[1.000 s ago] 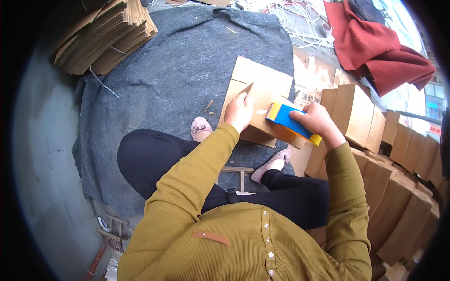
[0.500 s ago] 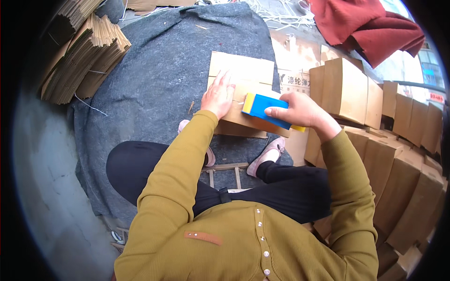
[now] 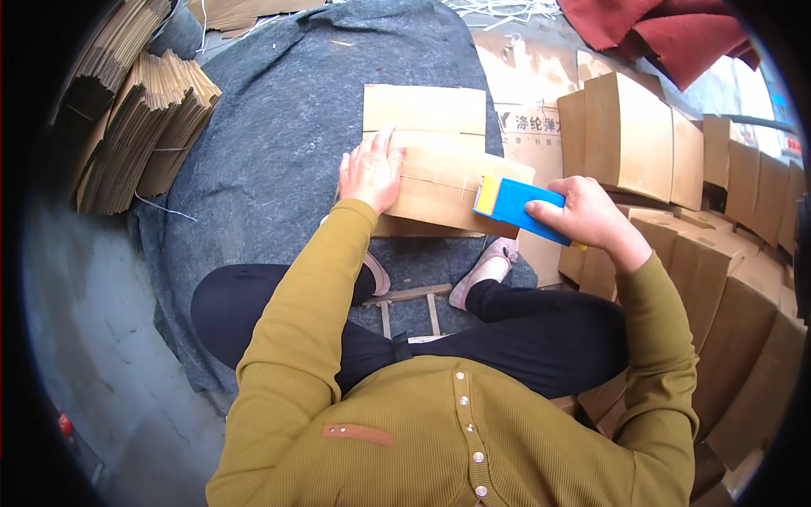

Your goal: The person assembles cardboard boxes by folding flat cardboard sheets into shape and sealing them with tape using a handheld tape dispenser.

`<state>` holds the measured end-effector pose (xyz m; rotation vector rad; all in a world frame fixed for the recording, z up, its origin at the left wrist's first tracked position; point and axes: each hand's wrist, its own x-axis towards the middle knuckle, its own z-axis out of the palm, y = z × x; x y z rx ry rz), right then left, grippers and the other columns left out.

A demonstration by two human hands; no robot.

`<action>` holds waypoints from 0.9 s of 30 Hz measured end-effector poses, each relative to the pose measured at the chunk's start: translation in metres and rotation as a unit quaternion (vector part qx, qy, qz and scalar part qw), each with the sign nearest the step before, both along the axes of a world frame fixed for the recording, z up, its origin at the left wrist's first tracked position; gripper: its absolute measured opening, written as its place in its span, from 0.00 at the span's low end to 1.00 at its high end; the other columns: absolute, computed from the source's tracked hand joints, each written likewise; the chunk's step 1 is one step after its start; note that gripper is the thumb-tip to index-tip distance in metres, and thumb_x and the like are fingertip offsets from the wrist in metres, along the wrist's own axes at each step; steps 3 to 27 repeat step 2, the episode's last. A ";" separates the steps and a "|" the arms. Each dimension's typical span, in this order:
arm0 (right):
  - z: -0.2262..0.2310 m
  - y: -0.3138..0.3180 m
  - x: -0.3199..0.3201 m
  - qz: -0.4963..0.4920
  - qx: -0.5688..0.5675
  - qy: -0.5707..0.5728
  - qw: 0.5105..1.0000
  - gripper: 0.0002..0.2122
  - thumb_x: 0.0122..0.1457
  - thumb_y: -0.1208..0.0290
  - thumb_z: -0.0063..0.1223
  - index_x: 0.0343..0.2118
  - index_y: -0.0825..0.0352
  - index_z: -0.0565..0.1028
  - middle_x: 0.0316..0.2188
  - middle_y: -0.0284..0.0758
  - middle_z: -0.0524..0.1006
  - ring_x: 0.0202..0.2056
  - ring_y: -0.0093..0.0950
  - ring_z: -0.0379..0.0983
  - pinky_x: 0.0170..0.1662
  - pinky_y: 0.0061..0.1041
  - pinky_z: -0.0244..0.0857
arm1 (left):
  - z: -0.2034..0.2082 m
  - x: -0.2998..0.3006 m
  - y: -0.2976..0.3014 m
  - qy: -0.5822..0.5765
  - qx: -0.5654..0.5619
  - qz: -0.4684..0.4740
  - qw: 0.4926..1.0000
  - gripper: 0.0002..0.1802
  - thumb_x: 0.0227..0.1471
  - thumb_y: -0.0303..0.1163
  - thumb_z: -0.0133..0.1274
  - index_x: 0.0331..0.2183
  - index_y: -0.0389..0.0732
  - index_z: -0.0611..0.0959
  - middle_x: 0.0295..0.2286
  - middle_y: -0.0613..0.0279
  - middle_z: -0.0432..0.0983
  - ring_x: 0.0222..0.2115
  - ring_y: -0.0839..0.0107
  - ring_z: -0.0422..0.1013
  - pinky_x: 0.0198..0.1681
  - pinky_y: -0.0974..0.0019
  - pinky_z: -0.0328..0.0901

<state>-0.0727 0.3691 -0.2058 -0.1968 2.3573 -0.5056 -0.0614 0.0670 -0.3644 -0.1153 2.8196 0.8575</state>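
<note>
A tan cardboard box (image 3: pixel 439 182) with a raised flap sits between my feet on a dark grey cloth. My left hand (image 3: pixel 372 171) lies on the left side of its top, fingers stretched out and touching the cardboard. In my right hand (image 3: pixel 591 218) is a flat blue hand tool (image 3: pixel 525 204) with a yellow front end; my thumb rests on its upper face. The yellow end is over the right edge of the box; whether it touches the cardboard I cannot tell. What the tool's underside looks like is hidden.
The dark grey cloth (image 3: pixel 279 144) covers the floor ahead. Bundled flat cardboard (image 3: pixel 173 127) stands at the left. Several cardboard boxes (image 3: pixel 629 139) line the right side. Red fabric (image 3: pixel 676 42) lies at the far right, white strapping (image 3: pixel 507 8) at the back. A wooden frame (image 3: pixel 410 296) is between my feet.
My right hand has moved right with the blue tool, from the middle of the box to its right edge. My left hand has shifted slightly left on the cardboard.
</note>
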 end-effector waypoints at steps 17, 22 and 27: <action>-0.004 -0.005 0.000 0.039 0.046 0.016 0.998 0.25 0.53 0.48 0.53 0.33 0.72 0.82 0.23 0.45 0.81 0.26 0.37 0.80 0.35 0.34 0.73 | 0.000 -0.001 0.000 -0.007 -0.009 -0.005 1.000 0.29 0.61 0.50 0.43 0.60 0.50 0.67 0.54 0.49 0.68 0.57 0.54 0.63 0.63 0.42 0.49; -0.004 -0.005 0.000 0.039 0.046 0.016 0.998 0.25 0.53 0.48 0.53 0.33 0.72 0.82 0.23 0.45 0.81 0.26 0.37 0.80 0.35 0.34 0.73 | 0.000 -0.001 0.000 -0.007 -0.009 -0.005 1.000 0.29 0.61 0.50 0.43 0.60 0.50 0.67 0.54 0.49 0.68 0.57 0.54 0.63 0.63 0.42 0.49; -0.004 -0.005 0.000 0.039 0.046 0.016 0.998 0.25 0.53 0.48 0.53 0.33 0.72 0.82 0.23 0.45 0.81 0.26 0.37 0.80 0.35 0.34 0.73 | 0.000 -0.001 0.000 -0.007 -0.009 -0.005 1.000 0.29 0.61 0.50 0.43 0.60 0.50 0.67 0.54 0.49 0.68 0.57 0.54 0.63 0.63 0.42 0.49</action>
